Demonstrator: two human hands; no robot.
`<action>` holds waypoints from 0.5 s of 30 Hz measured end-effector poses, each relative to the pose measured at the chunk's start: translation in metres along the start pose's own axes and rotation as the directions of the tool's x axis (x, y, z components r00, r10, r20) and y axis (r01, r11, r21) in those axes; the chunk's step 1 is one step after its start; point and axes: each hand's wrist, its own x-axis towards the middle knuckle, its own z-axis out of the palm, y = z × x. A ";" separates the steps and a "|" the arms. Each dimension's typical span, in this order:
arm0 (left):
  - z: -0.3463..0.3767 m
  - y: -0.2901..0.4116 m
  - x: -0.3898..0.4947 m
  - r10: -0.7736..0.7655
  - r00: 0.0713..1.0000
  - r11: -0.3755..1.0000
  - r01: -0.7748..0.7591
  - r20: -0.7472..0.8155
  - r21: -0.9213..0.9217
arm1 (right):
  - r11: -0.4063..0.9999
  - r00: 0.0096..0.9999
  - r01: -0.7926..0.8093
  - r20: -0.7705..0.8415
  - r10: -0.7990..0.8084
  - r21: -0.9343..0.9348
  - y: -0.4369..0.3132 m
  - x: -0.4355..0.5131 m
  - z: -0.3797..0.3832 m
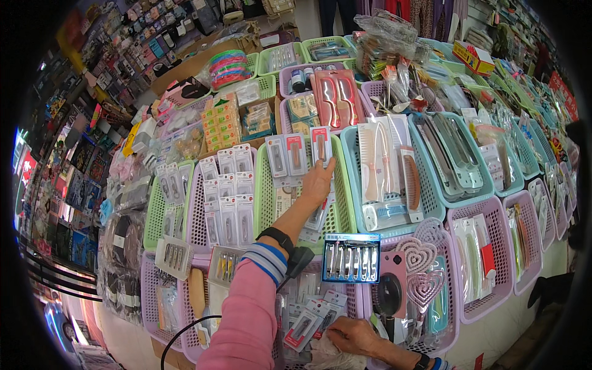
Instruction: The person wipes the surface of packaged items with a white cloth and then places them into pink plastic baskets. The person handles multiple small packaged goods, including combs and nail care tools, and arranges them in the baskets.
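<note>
My left hand (319, 178) reaches up over a green plastic basket (342, 203), its fingers on the lower end of a carded blister pack (321, 143) with a small metal tool inside. Just left of it, two similar blister packs (286, 155) stand side by side. Low in the view, my right hand (354, 335) is curled at the edge of several red-and-white carded nail clippers (303, 327), apparently pinching one; its fingertips are partly hidden. A crumpled beige cloth (334, 355) lies below that hand.
A boxed set of nail clippers (351, 257) rests across basket rims between my hands. Purple basket (199, 231) holds rows of carded clippers. Combs (381, 159) fill a blue basket to the right. Heart-shaped brushes (418, 273) and a black cable (173, 340) are nearby.
</note>
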 end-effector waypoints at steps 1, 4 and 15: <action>0.003 -0.001 0.003 -0.002 1.000 1.000 0.002 -0.011 0.015 | 1.000 1.000 0.000 -0.003 0.000 0.004 0.000 0.000 0.000; 0.007 -0.001 0.010 -0.035 0.999 0.998 0.036 -0.023 0.042 | 1.000 1.000 -0.008 -0.002 0.008 0.010 -0.001 -0.001 0.000; 0.002 -0.002 0.003 -0.039 0.999 0.999 0.038 -0.037 -0.009 | 1.000 1.000 -0.004 0.003 0.004 0.011 0.000 0.000 -0.001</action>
